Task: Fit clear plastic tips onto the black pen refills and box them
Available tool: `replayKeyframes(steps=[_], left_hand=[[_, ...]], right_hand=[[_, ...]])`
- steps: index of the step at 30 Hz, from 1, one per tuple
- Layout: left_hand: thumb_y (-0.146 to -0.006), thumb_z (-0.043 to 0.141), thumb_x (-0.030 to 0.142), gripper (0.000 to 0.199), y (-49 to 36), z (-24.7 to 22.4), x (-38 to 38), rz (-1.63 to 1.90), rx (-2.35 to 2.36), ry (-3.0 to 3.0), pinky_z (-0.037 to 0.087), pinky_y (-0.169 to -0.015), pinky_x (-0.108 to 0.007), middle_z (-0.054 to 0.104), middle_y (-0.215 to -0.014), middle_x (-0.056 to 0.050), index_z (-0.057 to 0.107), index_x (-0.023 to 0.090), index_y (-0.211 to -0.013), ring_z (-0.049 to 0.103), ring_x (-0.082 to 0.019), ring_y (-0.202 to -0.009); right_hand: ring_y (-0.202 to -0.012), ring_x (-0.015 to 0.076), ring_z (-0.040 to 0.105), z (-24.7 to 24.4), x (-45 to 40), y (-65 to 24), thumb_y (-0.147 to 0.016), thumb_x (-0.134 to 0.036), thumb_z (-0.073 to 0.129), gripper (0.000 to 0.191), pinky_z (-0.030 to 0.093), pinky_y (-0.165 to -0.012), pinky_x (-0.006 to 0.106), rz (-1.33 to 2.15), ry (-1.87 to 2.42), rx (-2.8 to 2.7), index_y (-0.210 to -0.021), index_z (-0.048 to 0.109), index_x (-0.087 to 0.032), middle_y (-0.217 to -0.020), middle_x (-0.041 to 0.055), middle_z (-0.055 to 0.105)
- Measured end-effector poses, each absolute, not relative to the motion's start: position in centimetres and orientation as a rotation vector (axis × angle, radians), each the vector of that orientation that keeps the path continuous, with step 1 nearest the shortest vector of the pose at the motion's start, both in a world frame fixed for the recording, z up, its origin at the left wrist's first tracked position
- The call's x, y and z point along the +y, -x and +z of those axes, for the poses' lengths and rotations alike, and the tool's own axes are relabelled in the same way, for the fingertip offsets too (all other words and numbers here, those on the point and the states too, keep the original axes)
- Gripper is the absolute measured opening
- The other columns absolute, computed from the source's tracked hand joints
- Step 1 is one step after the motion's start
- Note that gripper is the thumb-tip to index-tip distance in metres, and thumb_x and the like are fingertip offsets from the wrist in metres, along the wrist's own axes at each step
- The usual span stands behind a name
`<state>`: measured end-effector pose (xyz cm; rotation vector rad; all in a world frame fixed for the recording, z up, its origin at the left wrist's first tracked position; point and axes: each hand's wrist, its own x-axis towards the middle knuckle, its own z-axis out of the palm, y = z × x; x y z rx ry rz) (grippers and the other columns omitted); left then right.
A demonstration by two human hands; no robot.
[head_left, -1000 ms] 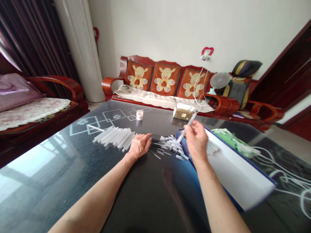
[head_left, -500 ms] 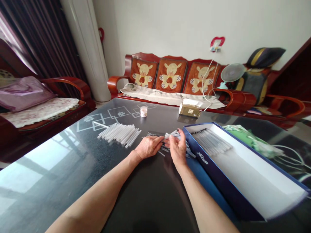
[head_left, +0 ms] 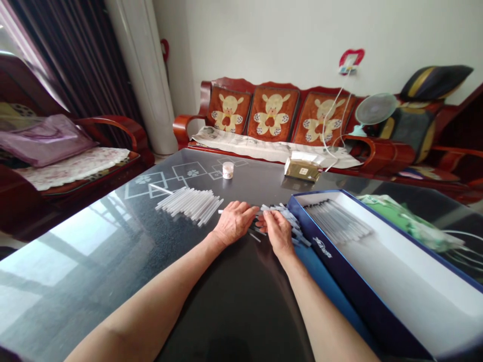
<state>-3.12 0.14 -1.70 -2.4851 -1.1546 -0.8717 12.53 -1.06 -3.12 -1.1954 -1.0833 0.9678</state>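
My left hand is closed with fingertips pinched together, low over the table. The end of a white plastic tube sticks out from its left side, and the rest is hidden under the palm. Close on the right, my right hand has its thumb and fingers curled together; whatever they hold is too small or covered. Beside and behind it lies a heap of small pale and dark pieces. Left of my hands, a pile of white tubes lies side by side.
A long blue box with white inside holds a row of clear tubes with dark tips. Further back stand a small white cup and a tissue box. Green plastic packaging lies beyond the box.
The view has shifted slightly, so the scene sits further right. My right hand has curled in from a more spread pose, and the white piece at its fingertips no longer shows clearly.
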Motion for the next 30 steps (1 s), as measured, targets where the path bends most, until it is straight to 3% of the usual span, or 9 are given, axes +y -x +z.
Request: replayKeyframes(steps=[5,10,14,20,23,27,30], left_hand=[[-0.098,0.036,0.03,0.031,2.7,-1.6,-0.2,-0.903,-1.253,2.488,0.044,-0.076,-0.031,0.06,-0.088,-0.006,0.063,0.023,-0.111,0.056,-0.017,-0.08],[-0.098,0.036,0.043,0.037,2.9,-1.3,-0.2,-0.885,-1.338,2.476,0.042,-0.071,-0.028,0.057,-0.081,-0.005,0.066,0.023,-0.098,0.054,-0.016,-0.075],[-0.098,0.034,0.045,0.039,3.2,-1.4,0.1,-0.86,-1.333,2.46,0.04,-0.07,-0.029,0.057,-0.081,-0.005,0.067,0.023,-0.096,0.052,-0.016,-0.074],[-0.098,0.035,0.043,0.038,3.2,-1.6,0.1,-0.85,-1.311,2.439,0.039,-0.07,-0.03,0.057,-0.082,-0.005,0.067,0.023,-0.095,0.051,-0.017,-0.074],[-0.097,0.035,0.044,0.038,3.2,-1.6,0.2,-0.849,-1.315,2.437,0.039,-0.07,-0.03,0.057,-0.082,-0.005,0.067,0.023,-0.096,0.052,-0.017,-0.074],[-0.097,0.035,0.043,0.037,3.4,-1.8,0.4,-0.871,-1.316,2.43,0.039,-0.071,-0.03,0.058,-0.082,-0.005,0.067,0.023,-0.097,0.052,-0.017,-0.075],[-0.097,0.036,0.043,0.037,3.4,-1.9,0.4,-0.872,-1.307,2.427,0.04,-0.071,-0.03,0.057,-0.081,-0.005,0.067,0.023,-0.097,0.052,-0.017,-0.075]], right_hand=[[-0.065,0.0218,0.066,-3.5,-0.9,-12.5,-0.073,-0.057,0.063,0.036,0.052,-0.049,0.032,0.988,1.147,-1.107,-0.079,0.061,-0.022,-0.076,0.0051,0.07],[-0.072,0.0181,0.065,-3.9,-0.9,-12.4,-0.075,-0.047,0.065,0.029,0.053,-0.056,0.027,1.037,1.033,-1.156,-0.088,0.06,-0.021,-0.076,0.0008,0.067],[-0.077,0.0172,0.066,-3.3,-1.4,-12.1,-0.074,-0.044,0.065,0.038,0.051,-0.053,0.024,1.033,1.06,-1.15,-0.104,0.058,-0.022,-0.095,0.0021,0.067],[-0.057,0.0185,0.062,-3.0,-1.4,-12.3,-0.077,-0.059,0.057,0.04,0.052,-0.052,0.031,0.81,1.307,-1.244,-0.079,0.065,-0.02,-0.071,0.0043,0.068],[-0.063,0.0204,0.065,-3.4,-1.2,-12.3,-0.077,-0.055,0.059,0.036,0.054,-0.057,0.033,0.809,1.253,-1.265,-0.086,0.066,-0.021,-0.075,0.0042,0.07],[-0.076,0.0206,0.068,-3.5,-1.3,-12.1,-0.073,-0.046,0.063,0.037,0.054,-0.061,0.031,0.842,1.18,-1.259,-0.1,0.063,-0.02,-0.094,0.0057,0.071],[-0.067,0.0194,0.066,-3.1,-1.4,-12.1,-0.074,-0.052,0.062,0.039,0.053,-0.059,0.032,0.807,1.22,-1.234,-0.097,0.064,-0.02,-0.088,0.0055,0.07]])
